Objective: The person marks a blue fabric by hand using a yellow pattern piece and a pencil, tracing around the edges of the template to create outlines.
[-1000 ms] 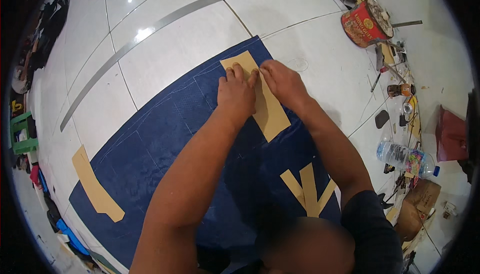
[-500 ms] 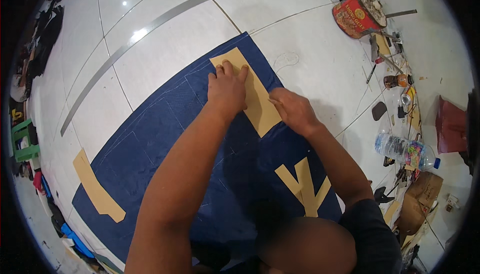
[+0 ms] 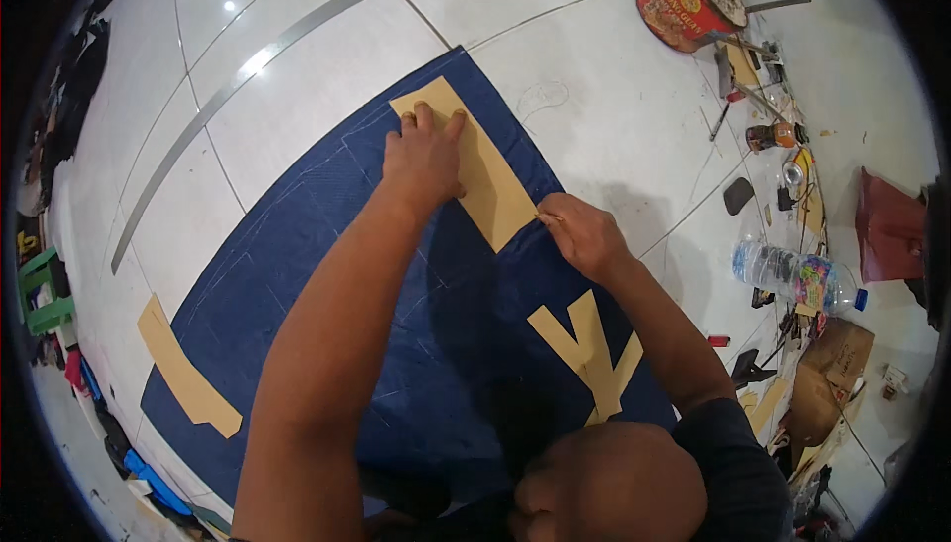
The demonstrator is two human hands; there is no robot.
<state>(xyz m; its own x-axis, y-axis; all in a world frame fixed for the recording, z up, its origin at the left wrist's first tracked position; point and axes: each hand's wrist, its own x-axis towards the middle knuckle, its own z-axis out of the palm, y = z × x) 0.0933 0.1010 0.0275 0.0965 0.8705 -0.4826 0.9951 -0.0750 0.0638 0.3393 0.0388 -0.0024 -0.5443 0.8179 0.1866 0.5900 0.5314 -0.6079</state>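
A dark blue cloth [image 3: 327, 344] with thin pale lines drawn on it is spread over the tiled floor. On its far part lies a tan, roughly rectangular card pattern piece [image 3: 492, 195]. My left hand [image 3: 424, 156] presses down on this piece, fingers spread near its far end. Beside the piece's near right corner, my right hand [image 3: 584, 235] is closed in a pinch; something small seems to stick out at the fingertips, too hidden to name. Narrow tan card strips [image 3: 589, 349] rest on the cloth near my right forearm. Another curved card piece [image 3: 186, 369] overlaps the cloth's left edge.
A long metal ruler [image 3: 260, 58] lies on the tiles beyond the cloth. Along the right stand a red tin [image 3: 684, 7], a small bottle [image 3: 771, 137], a clear plastic bottle [image 3: 783, 270] and a brown cardboard box [image 3: 830, 374] among scattered tools. A green plastic object [image 3: 45, 289] sits far left.
My right hand has slid along the card piece's right edge to its near corner. My left hand stays pressed on the piece. The whole view has shifted slightly.
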